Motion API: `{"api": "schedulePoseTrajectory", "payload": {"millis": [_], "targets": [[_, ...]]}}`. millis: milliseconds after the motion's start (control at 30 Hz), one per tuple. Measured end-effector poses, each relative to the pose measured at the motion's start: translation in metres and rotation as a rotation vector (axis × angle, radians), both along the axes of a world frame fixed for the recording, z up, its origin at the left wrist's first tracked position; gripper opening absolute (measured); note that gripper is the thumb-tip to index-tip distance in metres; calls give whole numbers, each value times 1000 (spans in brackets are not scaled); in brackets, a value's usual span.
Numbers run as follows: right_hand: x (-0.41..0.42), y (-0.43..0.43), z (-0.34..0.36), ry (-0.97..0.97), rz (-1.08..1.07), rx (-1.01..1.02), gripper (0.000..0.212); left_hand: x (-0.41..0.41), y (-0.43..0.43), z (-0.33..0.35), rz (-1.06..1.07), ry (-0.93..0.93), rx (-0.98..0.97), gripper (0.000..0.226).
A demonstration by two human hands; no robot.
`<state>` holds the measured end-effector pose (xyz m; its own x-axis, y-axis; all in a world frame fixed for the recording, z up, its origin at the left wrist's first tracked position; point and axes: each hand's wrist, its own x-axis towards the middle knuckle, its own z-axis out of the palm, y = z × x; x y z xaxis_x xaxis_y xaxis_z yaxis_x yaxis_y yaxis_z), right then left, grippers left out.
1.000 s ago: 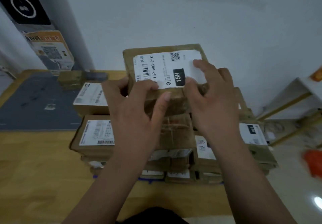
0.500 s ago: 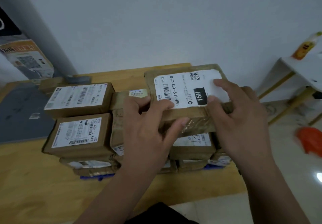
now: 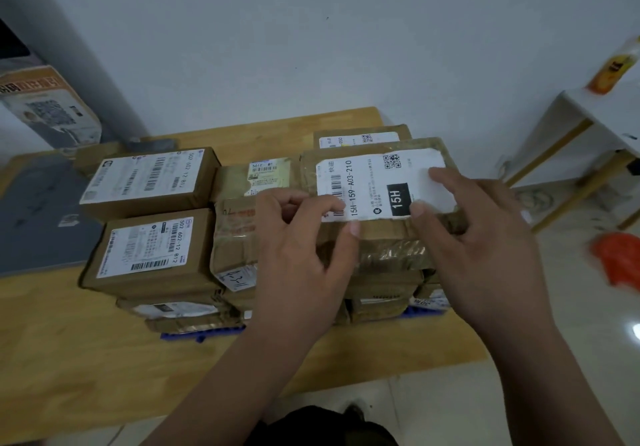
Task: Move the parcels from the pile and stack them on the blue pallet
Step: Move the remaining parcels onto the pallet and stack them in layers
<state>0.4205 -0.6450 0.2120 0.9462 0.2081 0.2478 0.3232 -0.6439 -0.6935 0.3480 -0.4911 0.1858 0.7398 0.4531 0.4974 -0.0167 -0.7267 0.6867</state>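
The 15H parcel point(image 3: 367, 182) lies at the 2 o'clock corner of the stack point(image 3: 156, 248) on the blue pallet point(image 3: 201, 333), apparently resting there. The left hand point(image 3: 298, 255) grips its 7 o'clock corner, the right hand point(image 3: 478, 237) its 4 o'clock edge.

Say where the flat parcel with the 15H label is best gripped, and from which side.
The near long edge, from the person's side, probably. The 15H parcel lies flat, label up, atop the stack; its near face is exposed, while another parcel sits close behind. The left hand and right hand grip there, fingers on top.
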Motion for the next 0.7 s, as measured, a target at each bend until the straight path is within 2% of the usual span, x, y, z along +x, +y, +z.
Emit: {"api": "schedulePoseTrajectory", "payload": {"millis": [67,167,500,700], "targets": [[-6,-5,-2,8,1,2,46,-4,-2,0,-17,31,-60,18],[-12,-12,-8,29,-9,26,47,-11,-7,-6,-14,56,-82,23],[9,-23,-37,127,-33,14,43,-3,-1,-27,-223,222,-36,26],[22,-20,-59,187,-22,25,45,3,6,-44,-278,324,138,31]]}}
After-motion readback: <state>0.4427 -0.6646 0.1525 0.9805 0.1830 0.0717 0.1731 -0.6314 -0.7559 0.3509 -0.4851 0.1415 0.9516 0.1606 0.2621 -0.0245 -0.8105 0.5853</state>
